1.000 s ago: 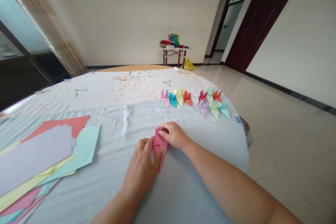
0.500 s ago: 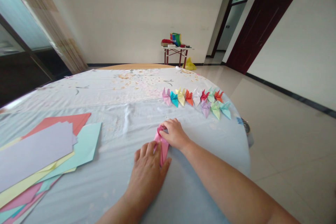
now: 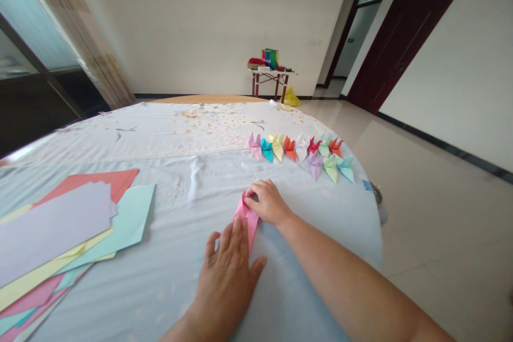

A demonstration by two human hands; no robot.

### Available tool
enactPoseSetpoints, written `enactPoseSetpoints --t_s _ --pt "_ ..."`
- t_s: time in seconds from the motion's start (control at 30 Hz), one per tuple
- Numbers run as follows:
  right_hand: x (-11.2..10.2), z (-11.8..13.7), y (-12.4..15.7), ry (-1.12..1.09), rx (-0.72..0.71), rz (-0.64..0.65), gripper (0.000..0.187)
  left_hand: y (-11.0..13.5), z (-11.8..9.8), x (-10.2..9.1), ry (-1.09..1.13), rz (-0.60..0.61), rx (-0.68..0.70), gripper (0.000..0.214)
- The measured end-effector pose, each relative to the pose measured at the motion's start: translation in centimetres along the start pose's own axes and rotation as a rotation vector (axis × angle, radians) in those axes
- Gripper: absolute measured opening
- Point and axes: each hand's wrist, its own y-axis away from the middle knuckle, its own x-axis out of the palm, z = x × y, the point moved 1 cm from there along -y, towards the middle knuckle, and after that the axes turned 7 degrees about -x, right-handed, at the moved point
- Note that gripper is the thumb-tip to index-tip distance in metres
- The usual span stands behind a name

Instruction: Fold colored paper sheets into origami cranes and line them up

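A folded pink paper (image 3: 249, 219) lies on the pale tablecloth (image 3: 188, 171) in front of me. My right hand (image 3: 267, 203) pins its far tip, fingers curled and pressed on the paper. My left hand (image 3: 228, 272) lies flat on the cloth with fingers stretched out, fingertips at the paper's near edge. Beyond my hands stand two rows of several small folded paper cranes (image 3: 300, 152) in many colours.
A fanned stack of coloured paper sheets (image 3: 60, 230) lies at the left. The round table's edge (image 3: 374, 214) drops to a tiled floor on the right. A small table with bags (image 3: 269, 67) stands by the far wall, near dark doors.
My left hand has slid back toward me along the pink paper and flattened out. My right hand has stayed on the far tip.
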Motion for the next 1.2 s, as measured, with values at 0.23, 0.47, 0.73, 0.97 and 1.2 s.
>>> enactPoseSetpoints --t_s 0.23,0.47,0.73,0.97,1.2 --pt "-0.3 0.0 0.0 0.026 -0.019 0.012 0.014 -0.2 0.1 -0.5 -0.038 -0.002 -0.032 0.051" --pt "-0.2 1.2 0.0 0.037 0.077 -0.013 0.034 -0.2 0.0 -0.7 -0.037 0.010 -0.020 0.052" --pt "0.3 1.3 -0.2 0.080 0.127 0.020 0.024 -0.6 -0.8 -1.3 -0.063 0.032 -0.065 0.053" --pt "0.6 1.2 0.0 0.123 0.106 0.007 0.023 -0.7 -1.1 -1.8 -0.027 0.071 -0.105 0.054" --pt "0.1 1.2 -0.1 0.071 0.088 0.024 0.029 -1.6 -0.2 -2.2 0.075 0.100 -0.122 0.042"
